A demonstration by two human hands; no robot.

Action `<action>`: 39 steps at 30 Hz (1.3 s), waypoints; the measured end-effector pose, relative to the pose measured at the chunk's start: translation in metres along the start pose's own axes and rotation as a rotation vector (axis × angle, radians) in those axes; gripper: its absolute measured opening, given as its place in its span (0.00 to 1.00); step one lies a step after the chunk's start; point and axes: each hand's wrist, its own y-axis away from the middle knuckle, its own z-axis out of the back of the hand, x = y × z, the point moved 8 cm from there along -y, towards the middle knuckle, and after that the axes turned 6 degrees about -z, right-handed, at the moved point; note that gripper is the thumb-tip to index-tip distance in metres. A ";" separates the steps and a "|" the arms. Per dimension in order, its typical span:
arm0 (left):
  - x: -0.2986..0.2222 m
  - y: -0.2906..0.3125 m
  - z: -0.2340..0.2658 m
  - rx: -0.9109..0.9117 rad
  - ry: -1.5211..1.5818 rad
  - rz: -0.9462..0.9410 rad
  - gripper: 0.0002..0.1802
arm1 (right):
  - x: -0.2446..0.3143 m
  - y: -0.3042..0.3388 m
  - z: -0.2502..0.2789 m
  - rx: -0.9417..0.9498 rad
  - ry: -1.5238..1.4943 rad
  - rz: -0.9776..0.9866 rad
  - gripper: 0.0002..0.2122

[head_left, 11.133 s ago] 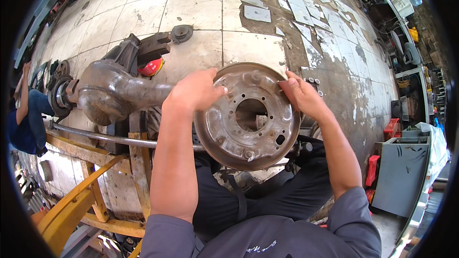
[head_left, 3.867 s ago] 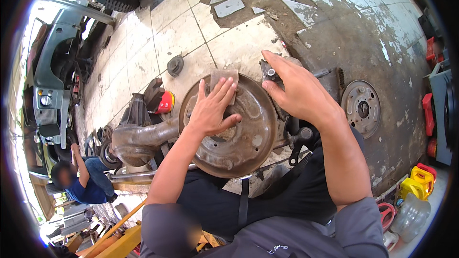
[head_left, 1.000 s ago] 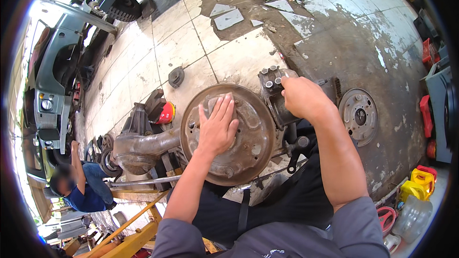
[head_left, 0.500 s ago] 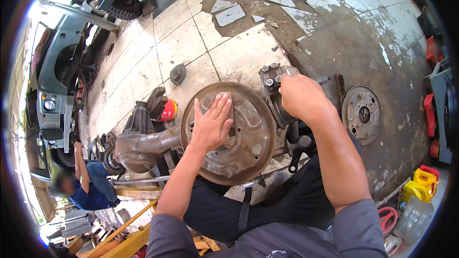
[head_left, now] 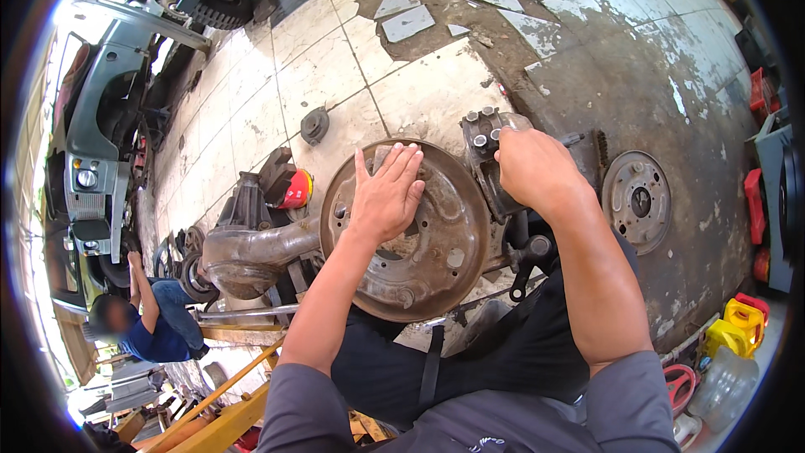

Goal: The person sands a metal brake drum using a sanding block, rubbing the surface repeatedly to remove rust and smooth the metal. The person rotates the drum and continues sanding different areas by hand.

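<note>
Dark trousers filled the lower middle of the frame, and the round metal plate, brown and worn, sat just above them near the center. The left hand lay flat on the plate's upper left part, fingers straight and not clasped round anything; a small flat piece showed partly beneath them, mostly hidden. The right hand was curled, right of center, against a bolted metal block; whether it gripped the block could not be told. A dark lever with a ring end stuck out below the block.

Left of the plate, a thick axle housing reached toward the left, with a red container near its upper side. A yellow beam slanted across the lower left. Farther off, a second round plate lay on the floor at the right, and a small dark part lay on the tiles above center left. Another person in blue was at the left, below a grey-green vehicle. Broken tiles lay near the top.
</note>
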 end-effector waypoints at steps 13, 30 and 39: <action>-0.009 0.014 -0.007 -0.025 0.037 0.016 0.30 | -0.010 -0.002 -0.010 -0.028 -0.038 0.021 0.10; -0.014 0.013 -0.016 -0.107 0.024 0.178 0.32 | -0.002 0.000 -0.009 -0.013 -0.025 0.006 0.10; -0.007 0.014 -0.014 -0.068 0.045 0.208 0.33 | 0.001 0.000 -0.012 -0.001 0.001 0.003 0.11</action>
